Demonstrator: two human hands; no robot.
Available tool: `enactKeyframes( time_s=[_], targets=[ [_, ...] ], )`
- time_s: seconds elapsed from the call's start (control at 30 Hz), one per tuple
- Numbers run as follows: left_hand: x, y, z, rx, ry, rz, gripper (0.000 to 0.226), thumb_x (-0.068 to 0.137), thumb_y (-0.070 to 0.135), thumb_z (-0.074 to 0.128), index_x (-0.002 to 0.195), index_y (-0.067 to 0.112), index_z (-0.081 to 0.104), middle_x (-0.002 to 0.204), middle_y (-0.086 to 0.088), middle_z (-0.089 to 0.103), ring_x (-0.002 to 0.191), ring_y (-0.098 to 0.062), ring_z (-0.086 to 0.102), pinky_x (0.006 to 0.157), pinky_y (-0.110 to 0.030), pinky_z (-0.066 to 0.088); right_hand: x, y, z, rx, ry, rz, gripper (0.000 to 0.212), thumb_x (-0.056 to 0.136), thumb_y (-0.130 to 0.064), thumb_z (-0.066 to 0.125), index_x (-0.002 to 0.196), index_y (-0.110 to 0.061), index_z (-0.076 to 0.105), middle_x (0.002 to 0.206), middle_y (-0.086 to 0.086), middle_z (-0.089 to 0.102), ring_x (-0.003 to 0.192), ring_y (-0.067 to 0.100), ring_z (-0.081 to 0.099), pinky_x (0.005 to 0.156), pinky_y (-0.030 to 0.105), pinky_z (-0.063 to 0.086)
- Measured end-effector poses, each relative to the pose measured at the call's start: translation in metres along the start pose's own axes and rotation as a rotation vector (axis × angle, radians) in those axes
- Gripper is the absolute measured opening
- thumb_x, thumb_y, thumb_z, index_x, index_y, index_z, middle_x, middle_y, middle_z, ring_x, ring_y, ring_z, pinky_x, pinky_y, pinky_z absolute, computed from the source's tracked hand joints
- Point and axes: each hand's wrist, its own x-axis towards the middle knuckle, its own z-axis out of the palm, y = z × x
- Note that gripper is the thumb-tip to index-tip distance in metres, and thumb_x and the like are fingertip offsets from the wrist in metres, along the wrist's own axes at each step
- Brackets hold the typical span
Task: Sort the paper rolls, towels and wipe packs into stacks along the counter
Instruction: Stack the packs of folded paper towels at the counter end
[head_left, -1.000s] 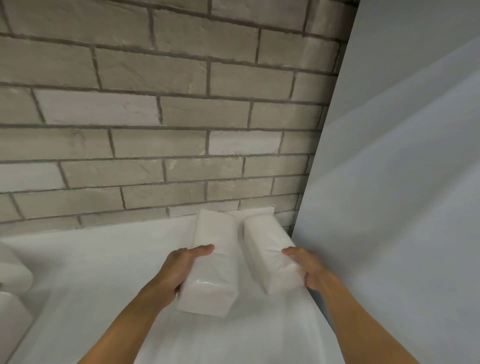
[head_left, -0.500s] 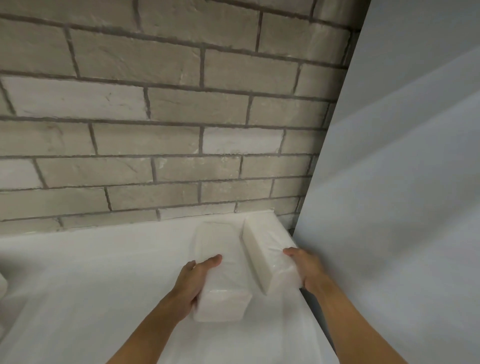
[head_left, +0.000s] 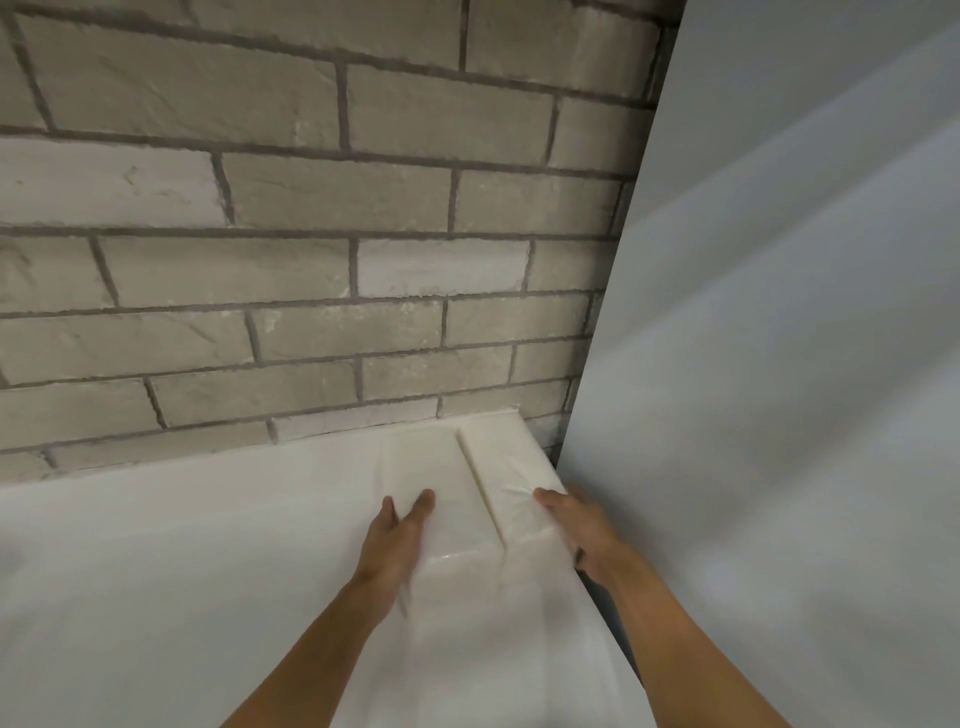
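Left forearm (head_left: 311, 649) and right forearm (head_left: 691, 639) show bare to the frame's edge, wrists apparently bare too, though blurred.

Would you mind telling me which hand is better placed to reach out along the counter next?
Left, probably. The left hand rests on the left pack, with the counter stretching away on its side; the right hand grips the right pack, close beside the grey panel.
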Motion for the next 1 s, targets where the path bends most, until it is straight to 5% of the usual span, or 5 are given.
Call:
enactKeyframes(
  time_s=[0.27, 0.4, 0.5, 0.7, 1.0],
  targets=[
    [-0.010, 0.014, 0.013, -0.011, 0.031, 0.024, 0.122, 0.050, 0.086, 0.060, 0.151, 0.021, 0.036, 0.146, -0.002, 0.052, 0.132, -0.027, 0.051, 0.113, -0.047, 0.039, -0.005, -0.009, -0.005, -0.119, -0.055, 0.030, 0.030, 0.092, -0.038, 0.061, 0.119, -0.027, 0.058, 0.107, 0.003, 0.068, 0.092, 0.024, 0.065, 0.070, 0.032, 0.053],
    [-0.025, 0.030, 0.010, -0.013, 0.018, -0.009, 0.092, 0.082, 0.063, 0.063, 0.155, 0.018, 0.028, 0.153, -0.004, 0.042, 0.137, -0.029, 0.044, 0.117, -0.045, 0.033, -0.007, -0.006, -0.007, -0.123, -0.035, 0.006, 0.036, 0.082, -0.047, 0.068, 0.112, -0.027, 0.065, 0.104, 0.004, 0.074, 0.093, 0.027, 0.070, 0.083, 0.044, 0.058],
    [-0.026, 0.033, -0.002, -0.019, 0.036, 0.014, 0.079, 0.089, 0.051, 0.064, 0.153, 0.016, 0.032, 0.153, -0.006, 0.041, 0.136, -0.030, 0.044, 0.116, -0.043, 0.033, -0.012, -0.003, -0.004, -0.061, 0.054, -0.078, 0.036, 0.082, -0.037, 0.074, 0.110, -0.015, 0.069, 0.098, 0.008, 0.075, 0.080, 0.025, 0.070, 0.062, 0.032, 0.057],
    [-0.057, 0.055, -0.041, 0.022, 0.070, 0.145, 0.041, 0.089, 0.031, 0.070, 0.128, 0.022, 0.060, 0.129, -0.005, 0.062, 0.116, -0.025, 0.059, 0.105, -0.041, 0.046, -0.043, -0.019, 0.013, -0.063, 0.307, -0.368, 0.025, 0.087, -0.017, 0.071, 0.110, -0.010, 0.066, 0.110, 0.010, 0.067, 0.082, 0.019, 0.063, 0.071, 0.027, 0.049],
    [-0.129, 0.069, -0.140, 0.117, 0.223, 0.347, 0.019, 0.086, 0.009, 0.070, 0.099, 0.022, 0.071, 0.108, 0.005, 0.071, 0.070, -0.010, 0.060, 0.066, -0.023, 0.045, -0.147, -0.034, 0.096, -0.267, 0.034, -0.624, 0.015, 0.090, -0.023, 0.066, 0.104, -0.029, 0.069, 0.115, -0.011, 0.061, 0.108, 0.013, 0.057, 0.086, 0.023, 0.046]
  ],
)
